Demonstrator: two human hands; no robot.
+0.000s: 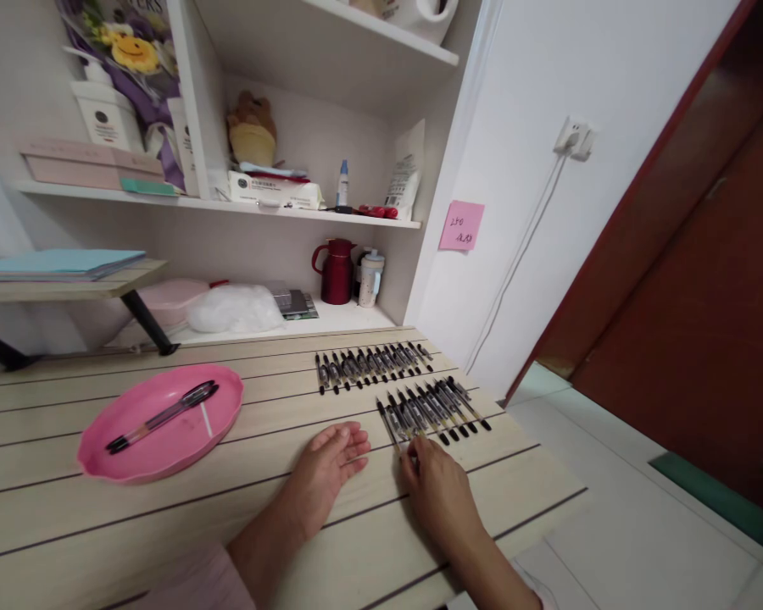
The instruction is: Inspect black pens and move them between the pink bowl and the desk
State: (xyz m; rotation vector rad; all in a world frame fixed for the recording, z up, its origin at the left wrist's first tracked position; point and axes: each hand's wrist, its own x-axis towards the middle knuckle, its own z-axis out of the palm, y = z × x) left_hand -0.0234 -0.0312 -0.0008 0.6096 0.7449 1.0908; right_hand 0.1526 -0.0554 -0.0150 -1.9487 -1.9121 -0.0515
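Note:
My left hand [326, 468] lies flat on the slatted wooden table [51, 517], fingers stretched out, holding nothing. My right hand [437, 490] rests to its right, fingertips closed on the tip end of the leftmost pen [389, 426] of the near row of black pens [433, 409]. A second row of black pens [371, 365] lies further back. To the left sits a pink oval tray [163, 424] with two pens [162, 415] and a thin white stick in it.
The table's right edge drops to a tiled floor [616, 500] by a dark red door [705, 280]. Behind the table are shelves with a red jug [336, 271], a white bottle, boxes and a plastic bag [235, 309]. A small raised stand [64, 284] holds blue folders at left.

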